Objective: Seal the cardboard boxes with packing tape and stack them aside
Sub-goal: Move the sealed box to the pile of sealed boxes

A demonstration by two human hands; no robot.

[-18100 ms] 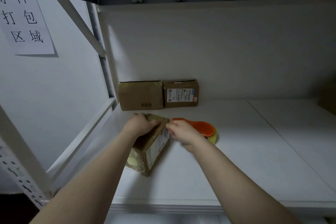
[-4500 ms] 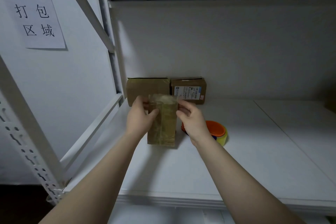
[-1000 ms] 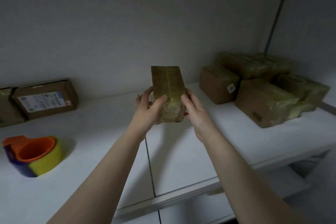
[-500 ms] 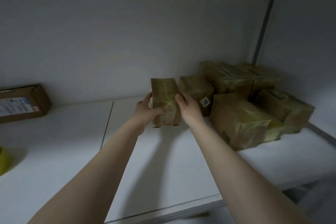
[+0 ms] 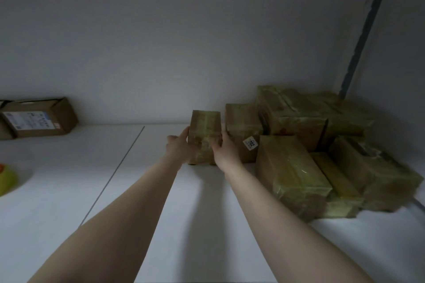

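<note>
A small taped cardboard box (image 5: 204, 128) stands upright on the white shelf (image 5: 161, 190), right beside the left end of a pile of taped boxes (image 5: 299, 145). My left hand (image 5: 179, 147) holds its left side and my right hand (image 5: 224, 150) holds its right side, fingers wrapped on the box's front edges. The box next to it (image 5: 241, 126) carries a small white sticker (image 5: 250, 143). At the far left edge a yellow bit of the tape dispenser (image 5: 5, 179) shows.
An untaped brown box with a white label (image 5: 39, 119) lies at the back left against the wall. A shelf upright (image 5: 363, 34) rises at the back right behind the pile. A seam (image 5: 115, 172) runs across the shelf boards.
Both hands have carried the taped box to the right and set it down on the shelf beside the pile of taped boxes. The view has followed to the right.
</note>
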